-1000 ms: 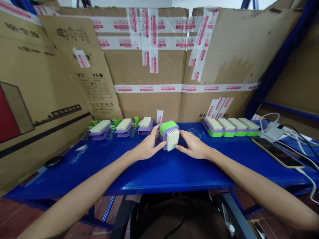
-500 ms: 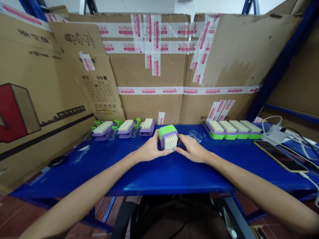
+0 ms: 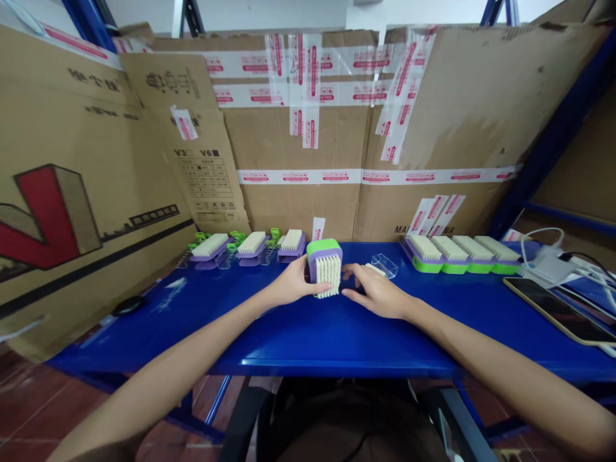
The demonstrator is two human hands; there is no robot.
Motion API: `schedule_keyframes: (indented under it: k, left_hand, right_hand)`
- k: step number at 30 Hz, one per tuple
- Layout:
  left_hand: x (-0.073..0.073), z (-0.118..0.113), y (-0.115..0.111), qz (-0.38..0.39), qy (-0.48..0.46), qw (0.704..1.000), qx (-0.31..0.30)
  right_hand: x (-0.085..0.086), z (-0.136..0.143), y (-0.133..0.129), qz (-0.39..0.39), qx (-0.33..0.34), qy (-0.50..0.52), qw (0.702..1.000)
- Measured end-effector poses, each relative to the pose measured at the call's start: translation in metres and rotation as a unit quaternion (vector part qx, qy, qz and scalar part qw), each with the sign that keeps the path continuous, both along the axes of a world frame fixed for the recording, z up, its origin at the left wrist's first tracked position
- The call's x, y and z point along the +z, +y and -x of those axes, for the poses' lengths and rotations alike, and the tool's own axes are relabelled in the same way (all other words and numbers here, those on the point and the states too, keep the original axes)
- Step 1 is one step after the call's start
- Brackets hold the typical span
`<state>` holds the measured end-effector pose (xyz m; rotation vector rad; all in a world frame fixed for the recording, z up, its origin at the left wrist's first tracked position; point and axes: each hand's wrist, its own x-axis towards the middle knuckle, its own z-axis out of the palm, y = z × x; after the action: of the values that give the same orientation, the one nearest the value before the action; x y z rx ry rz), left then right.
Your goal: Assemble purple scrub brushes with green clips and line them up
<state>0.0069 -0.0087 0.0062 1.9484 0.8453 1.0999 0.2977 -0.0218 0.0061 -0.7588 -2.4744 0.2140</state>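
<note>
A green and purple scrub brush [image 3: 328,273] with cream bristles is held up over the blue table, its bristles facing me. My left hand [image 3: 294,283] grips it from the left, the thumb lying across the lower bristles. Just right of the brush, my right hand [image 3: 378,292] has its fingers partly curled and apart, with nothing visible between them. A small gap shows between its fingertips and the brush. Behind the right hand lie a clear plastic piece [image 3: 386,265] and a small cream piece [image 3: 375,269], partly hidden by the hand.
Purple brush parts with bristles [image 3: 251,244] and green pieces [image 3: 234,240] stand at the back left. A row of several green-and-purple brushes [image 3: 455,253] sits at the back right. A phone [image 3: 561,308] and a white charger [image 3: 551,264] lie far right. Cardboard [image 3: 298,212] walls the table's back.
My right hand has come away from the brush and its fingers have parted slightly. The brush has turned a little, showing more bristles. The camera view has shifted slightly.
</note>
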Motion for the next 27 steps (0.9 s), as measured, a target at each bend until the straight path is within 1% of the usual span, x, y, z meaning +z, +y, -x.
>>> schedule_keyframes:
  k: [3, 6, 9, 12, 16, 22, 27]
  left_hand:
    - [0.0, 0.001, 0.005, 0.004, -0.029, 1.0, 0.012]
    - [0.001, 0.002, 0.009, 0.01, -0.07, 0.997, 0.03]
    - [0.003, 0.004, 0.011, 0.012, -0.12, 0.99, 0.066]
    - [0.006, 0.006, 0.011, 0.04, -0.174, 0.981, 0.08]
    - [0.009, 0.007, 0.01, 0.094, -0.23, 0.966, 0.075]
    - [0.015, 0.007, 0.008, 0.106, -0.288, 0.951, 0.04]
    - [0.02, 0.007, 0.004, 0.129, -0.308, 0.943, 0.018]
  right_hand:
    - [0.0, -0.001, 0.001, -0.027, 0.001, -0.021, 0.999]
    - [0.001, -0.002, 0.001, -0.05, 0.026, -0.034, 0.998]
    - [0.004, -0.001, -0.002, -0.046, 0.056, -0.026, 0.997]
    - [0.007, 0.001, -0.007, -0.036, 0.071, -0.026, 0.997]
    - [0.01, 0.001, -0.012, -0.018, 0.083, -0.037, 0.996]
    - [0.009, 0.003, -0.012, -0.003, 0.114, -0.046, 0.992]
    - [0.009, 0.005, -0.012, -0.003, 0.114, -0.055, 0.992]
